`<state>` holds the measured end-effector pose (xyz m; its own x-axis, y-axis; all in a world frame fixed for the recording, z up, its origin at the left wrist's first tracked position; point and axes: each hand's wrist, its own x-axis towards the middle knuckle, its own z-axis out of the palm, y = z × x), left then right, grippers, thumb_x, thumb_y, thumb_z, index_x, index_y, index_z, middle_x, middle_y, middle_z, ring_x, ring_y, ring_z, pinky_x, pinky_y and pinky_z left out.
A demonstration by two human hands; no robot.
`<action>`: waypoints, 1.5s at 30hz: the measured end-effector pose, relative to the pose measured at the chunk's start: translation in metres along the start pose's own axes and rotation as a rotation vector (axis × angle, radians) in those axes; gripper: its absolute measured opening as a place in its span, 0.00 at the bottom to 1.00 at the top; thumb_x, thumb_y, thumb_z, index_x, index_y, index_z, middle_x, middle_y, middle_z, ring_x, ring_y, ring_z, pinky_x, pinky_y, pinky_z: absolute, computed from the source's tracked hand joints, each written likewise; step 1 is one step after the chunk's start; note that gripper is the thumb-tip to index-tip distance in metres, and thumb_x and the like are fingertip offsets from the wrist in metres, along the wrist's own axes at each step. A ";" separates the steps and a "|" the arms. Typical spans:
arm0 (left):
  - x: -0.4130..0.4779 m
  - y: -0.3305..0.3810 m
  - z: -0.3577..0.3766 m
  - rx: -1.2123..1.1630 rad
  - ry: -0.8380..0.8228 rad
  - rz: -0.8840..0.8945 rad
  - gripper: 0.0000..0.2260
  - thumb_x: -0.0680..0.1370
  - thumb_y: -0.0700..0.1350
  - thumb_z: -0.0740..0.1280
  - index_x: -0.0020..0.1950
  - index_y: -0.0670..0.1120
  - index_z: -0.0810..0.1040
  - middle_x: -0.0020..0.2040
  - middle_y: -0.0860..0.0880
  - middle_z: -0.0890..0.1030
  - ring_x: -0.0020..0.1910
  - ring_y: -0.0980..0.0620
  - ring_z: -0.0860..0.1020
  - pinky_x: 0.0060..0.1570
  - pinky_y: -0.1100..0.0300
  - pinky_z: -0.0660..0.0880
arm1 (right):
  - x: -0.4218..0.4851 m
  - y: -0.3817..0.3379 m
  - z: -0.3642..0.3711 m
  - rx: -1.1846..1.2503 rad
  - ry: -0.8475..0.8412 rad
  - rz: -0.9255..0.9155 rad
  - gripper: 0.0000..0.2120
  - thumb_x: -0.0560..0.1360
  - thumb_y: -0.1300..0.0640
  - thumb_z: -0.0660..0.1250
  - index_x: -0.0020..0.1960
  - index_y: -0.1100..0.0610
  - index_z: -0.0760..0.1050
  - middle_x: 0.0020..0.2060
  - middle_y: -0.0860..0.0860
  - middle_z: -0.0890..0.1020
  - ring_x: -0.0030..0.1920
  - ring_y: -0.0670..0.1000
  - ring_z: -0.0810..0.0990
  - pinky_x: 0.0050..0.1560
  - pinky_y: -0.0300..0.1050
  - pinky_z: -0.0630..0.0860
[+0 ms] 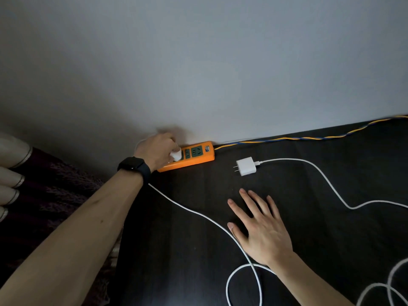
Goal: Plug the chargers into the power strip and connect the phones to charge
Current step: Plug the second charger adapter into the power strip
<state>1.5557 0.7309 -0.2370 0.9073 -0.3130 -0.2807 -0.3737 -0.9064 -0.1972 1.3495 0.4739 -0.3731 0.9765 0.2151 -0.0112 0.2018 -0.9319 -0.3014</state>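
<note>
Bare tabletop [309, 217] between looping white cables [326, 182]; wall [220, 74] behind.

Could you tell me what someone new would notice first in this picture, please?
The orange power strip against the wall, where the left hand holds a white charger at a socket. A second charger lies unplugged to its right, and the right hand rests flat on the dark table.

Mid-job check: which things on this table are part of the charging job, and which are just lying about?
Job:
orange power strip
white charger held at the strip by the left hand
second charger, unplugged
white cables

Lying about:
patterned cloth
The right hand rests empty. No phones in view.
</note>
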 end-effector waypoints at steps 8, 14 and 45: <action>0.008 0.028 -0.010 0.162 0.011 0.097 0.10 0.78 0.40 0.64 0.54 0.48 0.84 0.53 0.47 0.80 0.53 0.46 0.78 0.44 0.53 0.77 | -0.001 -0.001 0.000 0.001 -0.009 0.006 0.27 0.80 0.35 0.51 0.77 0.41 0.63 0.79 0.50 0.62 0.79 0.53 0.59 0.77 0.62 0.56; 0.009 0.023 -0.011 0.078 0.023 0.058 0.18 0.76 0.49 0.70 0.65 0.49 0.77 0.62 0.48 0.76 0.63 0.46 0.74 0.56 0.51 0.73 | -0.002 0.000 -0.001 0.003 -0.018 0.009 0.26 0.80 0.35 0.52 0.76 0.41 0.64 0.79 0.49 0.63 0.79 0.52 0.59 0.77 0.61 0.56; -0.234 0.195 0.073 -0.814 0.045 -0.443 0.21 0.76 0.50 0.67 0.69 0.55 0.73 0.69 0.53 0.71 0.67 0.48 0.69 0.66 0.49 0.69 | -0.028 0.003 -0.077 0.281 -0.293 0.315 0.18 0.81 0.44 0.59 0.64 0.52 0.78 0.64 0.52 0.77 0.65 0.56 0.74 0.67 0.52 0.71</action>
<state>1.2565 0.6485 -0.2781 0.9481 0.1146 -0.2966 0.2439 -0.8606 0.4470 1.3289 0.4427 -0.3002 0.9165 0.0465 -0.3973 -0.1663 -0.8591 -0.4841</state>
